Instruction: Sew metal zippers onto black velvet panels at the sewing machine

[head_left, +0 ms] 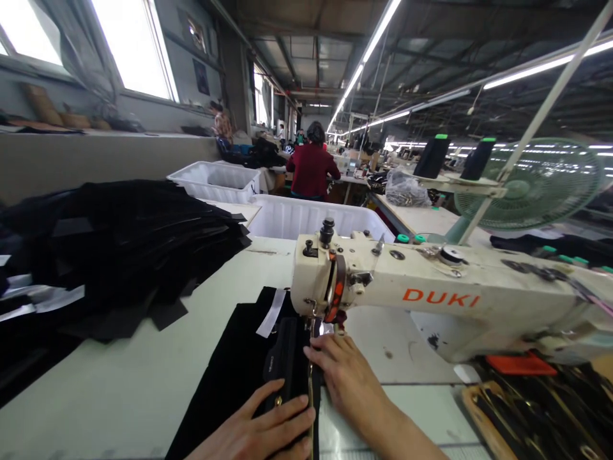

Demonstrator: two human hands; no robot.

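Note:
A black fabric piece (225,370) lies on the sewing table under the head of a white sewing machine (383,281) marked DUKI. Along its right edge runs a zipper (310,383) with gold-coloured teeth, reaching up to the presser foot. My left hand (261,425) rests flat on the fabric and zipper, fingers spread, beside a small gold-coloured fitting (278,401). Just in front of the needle area, my right hand (347,377) has its thumb and fingertips close together at the zipper's edge. A pale strip (272,314) lies across the fabric's upper part.
Black fabric pieces (119,249) are piled on the left. White plastic bins (306,217) stand behind the machine. At the lower right, a box (479,409) holds black strips with gold-coloured edges. Thread cones (431,156) and a fan (527,182) are beyond; a person (312,166) sits ahead.

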